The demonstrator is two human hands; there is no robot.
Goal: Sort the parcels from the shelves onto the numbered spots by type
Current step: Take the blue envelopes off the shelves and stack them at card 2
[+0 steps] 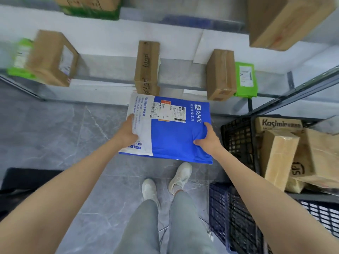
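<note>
Below blurred shelves (106,68), left hand (127,133) and right hand (208,139) pinch the blue mailer (172,138), fingers presumably underneath.

Your left hand (127,132) and right hand (208,140) are bare, with bare forearms (77,180) running back from the fingers (208,126) toward you. Below and behind your fingers you wear loose, pale grey trousers (143,228). Your trainers are white and laced: left shoe (149,189), right shoe (180,175).

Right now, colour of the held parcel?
The parcel is mostly blue with a white end strip; head view shows it.
</note>
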